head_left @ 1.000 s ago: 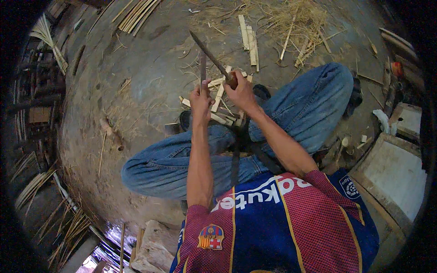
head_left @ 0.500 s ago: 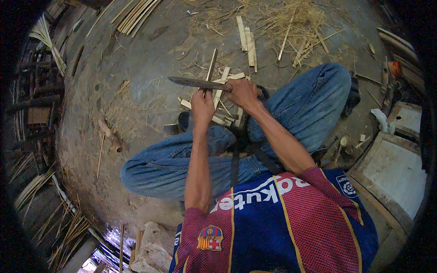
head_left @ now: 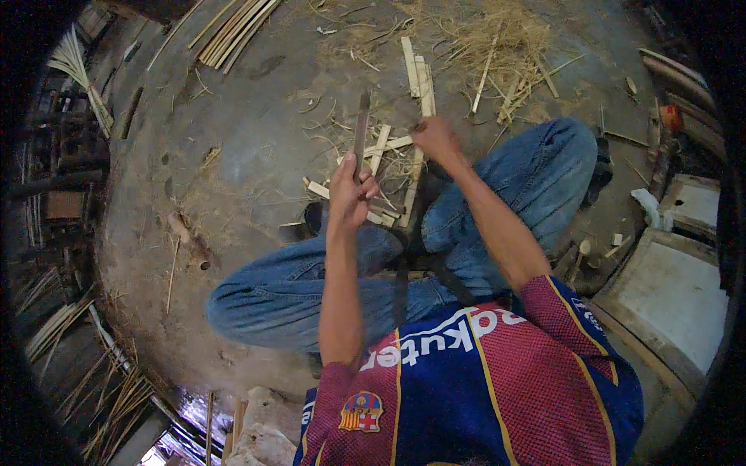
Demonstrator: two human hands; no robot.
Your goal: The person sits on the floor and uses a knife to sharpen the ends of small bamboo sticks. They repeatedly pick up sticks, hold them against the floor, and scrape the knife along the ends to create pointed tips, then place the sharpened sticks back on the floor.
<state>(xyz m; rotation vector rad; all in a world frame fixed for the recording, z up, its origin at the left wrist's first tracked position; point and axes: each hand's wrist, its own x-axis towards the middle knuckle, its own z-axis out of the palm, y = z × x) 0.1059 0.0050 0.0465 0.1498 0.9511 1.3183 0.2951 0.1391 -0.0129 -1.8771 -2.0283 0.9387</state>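
My left hand (head_left: 353, 190) is closed around a dark, flat strip (head_left: 362, 120) that points away from me. Whether that strip is split bamboo or a blade is unclear. To its right, over the loose pieces, my right hand (head_left: 437, 141) is curled with its fingertips turned down and hidden. A pale split stick (head_left: 399, 143) ends beside those fingers, and a long pale slat (head_left: 415, 186) passes below them. More pale split pieces (head_left: 379, 147) lie crossed between my two hands. The long knife is not plainly visible at this moment.
Pale slats (head_left: 410, 66) and a heap of fine shavings (head_left: 517, 50) lie beyond my hands. A bundle of sticks (head_left: 235, 35) rests at the far left. A short wooden piece (head_left: 180, 229) lies left of my bent knee (head_left: 241, 299). Framed panels (head_left: 660, 287) stand at the right.
The long knife, held crosswise in my right hand before, no longer shows clearly. My right hand has moved right and slightly away. My left hand has turned, with its fingers more visible around the strip.
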